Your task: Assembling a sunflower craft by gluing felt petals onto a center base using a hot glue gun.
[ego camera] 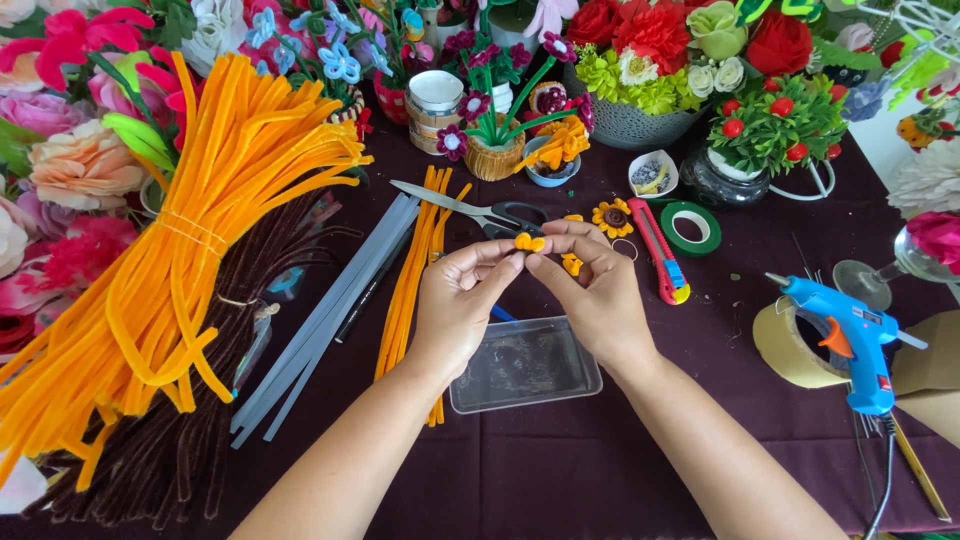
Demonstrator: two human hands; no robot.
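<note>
My left hand (458, 300) and my right hand (598, 290) meet above the dark purple tablecloth, pinching a small piece of bent orange pipe cleaner (529, 242) between their fingertips. Just past the fingers lie scissors (480, 212) and a finished small sunflower (612, 217). Loose orange pipe cleaners (408, 290) lie under my left wrist. A clear shallow plastic tray (525, 367) sits below both hands.
A large bundle of orange pipe cleaners (190, 250) and a brown bundle (180, 440) fill the left. Grey glue sticks (330, 310), a red utility knife (660, 252), green tape (690, 228), a blue glue gun (850, 335), a tape roll (790, 350). Flower pots line the back.
</note>
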